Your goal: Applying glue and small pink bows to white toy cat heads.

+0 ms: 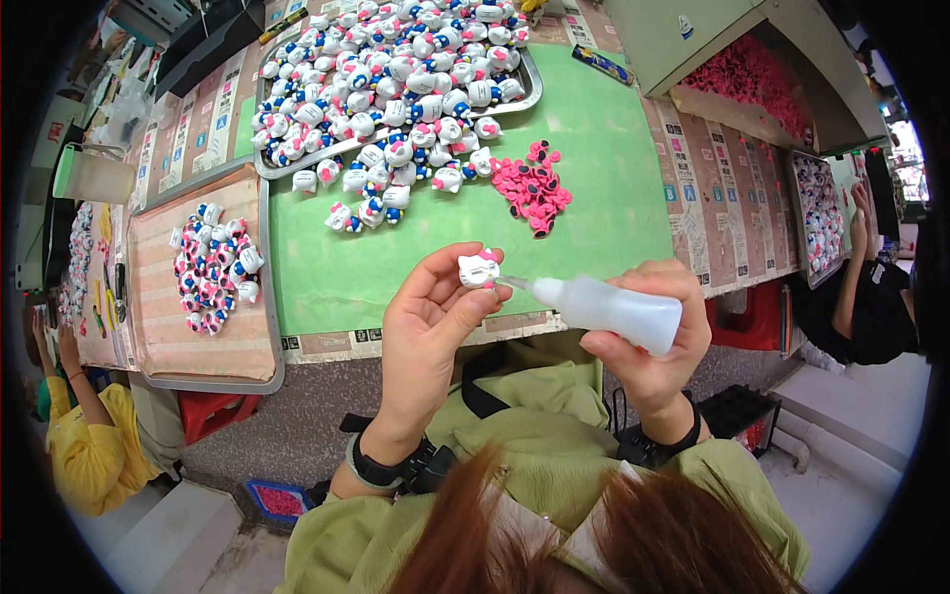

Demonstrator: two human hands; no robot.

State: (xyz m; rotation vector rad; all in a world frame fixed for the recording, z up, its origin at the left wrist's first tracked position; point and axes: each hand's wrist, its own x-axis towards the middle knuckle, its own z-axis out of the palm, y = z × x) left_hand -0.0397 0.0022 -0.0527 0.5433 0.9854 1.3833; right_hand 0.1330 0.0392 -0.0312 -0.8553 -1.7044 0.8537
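Between the fingertips of my left hand point(426, 322) is a small white cat figurine point(479, 269) with a pink bow. My right hand point(658, 342) is wrapped round a white squeeze bottle point(623, 315), tilted sideways with its thin nozzle tip at the figurine. Whether liquid comes out is too small to tell. Beyond my hands on the green mat point(604, 213) lies a pile of small pink and black round pieces point(534, 188). Several loose figurines point(381, 188) in white, blue and pink lie left of that pile.
A metal tray point(534, 84) heaped with figurines stands at the back. Another tray point(272, 337) at left holds a smaller group. A grey box point(653, 49) with pink pieces point(747, 84) stands at right. Co-workers sit on both sides, one in a yellow top point(94, 450), one in black point(876, 307).
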